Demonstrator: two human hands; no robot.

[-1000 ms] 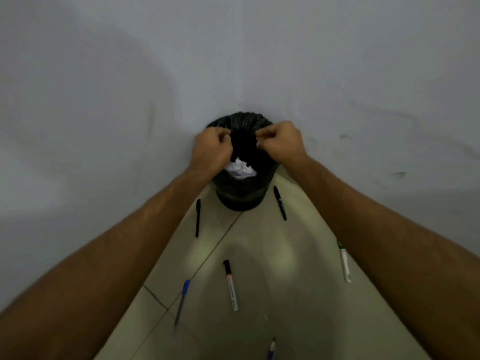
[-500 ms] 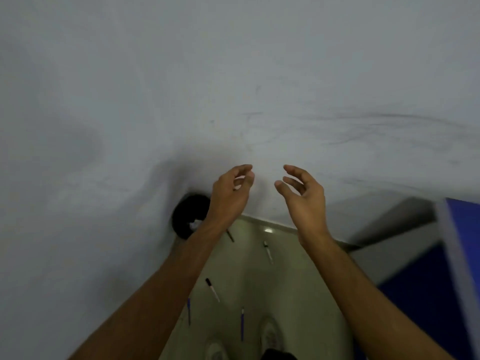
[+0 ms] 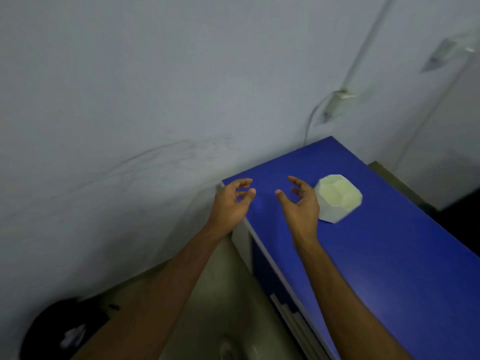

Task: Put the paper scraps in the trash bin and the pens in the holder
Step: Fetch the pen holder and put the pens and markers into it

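Note:
My left hand (image 3: 232,201) and my right hand (image 3: 300,202) are raised side by side over the near left corner of a blue cabinet top (image 3: 376,255), both empty with loosely curled fingers. A white faceted pen holder (image 3: 339,197) stands on the cabinet just right of my right hand. The black-lined trash bin (image 3: 59,331) sits on the floor at the bottom left, with white paper scraps (image 3: 72,339) inside it. One dark pen (image 3: 113,306) lies on the floor by the bin, mostly hidden by my left arm.
A grey wall (image 3: 155,100) fills the left and top. A cable and a wall fitting (image 3: 335,102) hang behind the cabinet. Pale floor tiles (image 3: 220,307) show between my arms, beside the cabinet's white front edge (image 3: 262,245).
My hands let go of the bin liner and lifted away empty. The view swung up and right, so the bin slid to the bottom left and the blue cabinet with the holder came into view.

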